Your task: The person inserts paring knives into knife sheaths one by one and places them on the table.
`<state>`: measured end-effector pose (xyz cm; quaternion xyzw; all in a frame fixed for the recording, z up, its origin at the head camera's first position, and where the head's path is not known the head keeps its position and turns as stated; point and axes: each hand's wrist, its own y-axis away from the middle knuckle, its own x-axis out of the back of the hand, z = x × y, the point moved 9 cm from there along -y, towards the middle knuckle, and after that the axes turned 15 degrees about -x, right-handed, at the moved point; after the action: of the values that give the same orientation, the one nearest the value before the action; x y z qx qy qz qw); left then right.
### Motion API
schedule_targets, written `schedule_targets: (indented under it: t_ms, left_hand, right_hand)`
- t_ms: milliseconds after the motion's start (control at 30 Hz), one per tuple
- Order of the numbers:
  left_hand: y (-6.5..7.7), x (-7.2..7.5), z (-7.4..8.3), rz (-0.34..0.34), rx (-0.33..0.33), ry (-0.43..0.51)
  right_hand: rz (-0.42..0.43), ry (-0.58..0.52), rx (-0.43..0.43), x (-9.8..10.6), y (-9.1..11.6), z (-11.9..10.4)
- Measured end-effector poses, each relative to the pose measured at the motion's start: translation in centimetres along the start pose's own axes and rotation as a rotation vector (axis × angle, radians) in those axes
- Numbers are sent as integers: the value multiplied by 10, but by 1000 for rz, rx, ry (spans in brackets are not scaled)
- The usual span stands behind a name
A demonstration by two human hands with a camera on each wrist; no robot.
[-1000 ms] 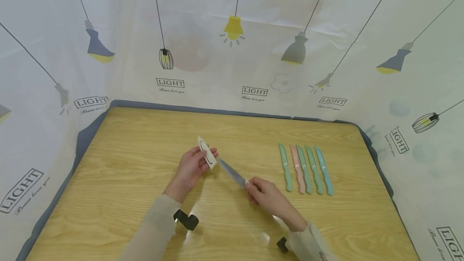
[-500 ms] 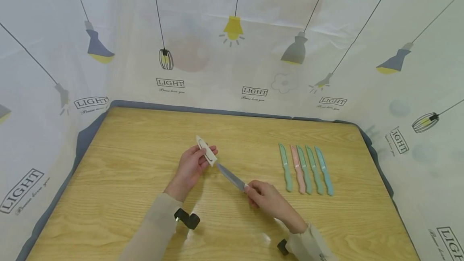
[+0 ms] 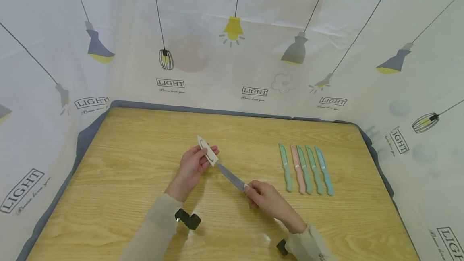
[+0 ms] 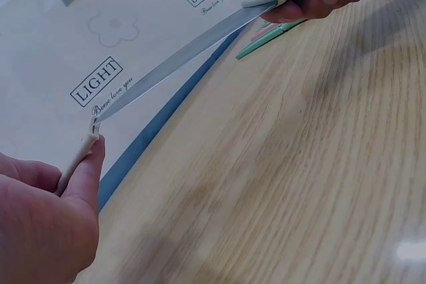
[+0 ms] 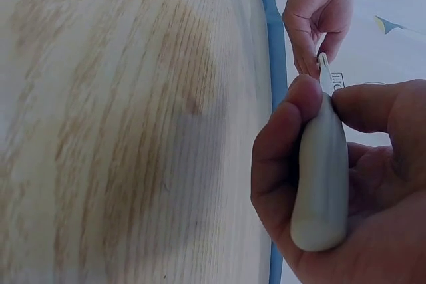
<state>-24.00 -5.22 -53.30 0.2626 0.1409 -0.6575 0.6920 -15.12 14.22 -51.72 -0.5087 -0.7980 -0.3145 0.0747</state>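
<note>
My left hand [image 3: 192, 168] pinches a cream knife sheath [image 3: 207, 150] between thumb and fingers, above the table. The sheath is slanted, its open end facing down and right. With my right hand [image 3: 270, 199] I grip the pale handle [image 5: 321, 184] of a knife, its steel blade [image 3: 231, 177] pointing up and left at the sheath. In the left wrist view the tip of the blade [image 4: 180, 58] is right at the sheath's mouth [image 4: 94, 124]. Nearly all of the blade shows outside the sheath.
On the right of the wooden table [image 3: 127, 152] several sheathed knives lie in a row: green ones [image 3: 285, 168], a pink one [image 3: 297, 168] and a blue one [image 3: 324, 170] at the right end. A lamp-printed cloth [image 3: 217, 63] walls the table's back and sides.
The knife tip has come up to the mouth of the sheath, where a small gap showed before. The sheath has turned slightly in my left hand. The row of knives has not moved.
</note>
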Motion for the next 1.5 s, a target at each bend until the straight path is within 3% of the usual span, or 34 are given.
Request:
schedule_targets:
  t_ms: [300,667,867,1500]
  left_hand:
    - [1,0,-1,0,15,0]
    - [1,-7,0,-44,-21,-50]
    - [2,-13,-3,-66,-21,-78]
    - [5,-22,-9,-89,-32,-65]
  right_hand:
    - [-21,-9,0,-1,1,-1]
    - [-44,-1,-20,-5,2,-4]
    - [-34,-16,-33,-5,6,-15]
    - [-11,-65,-38,-6,1,-16]
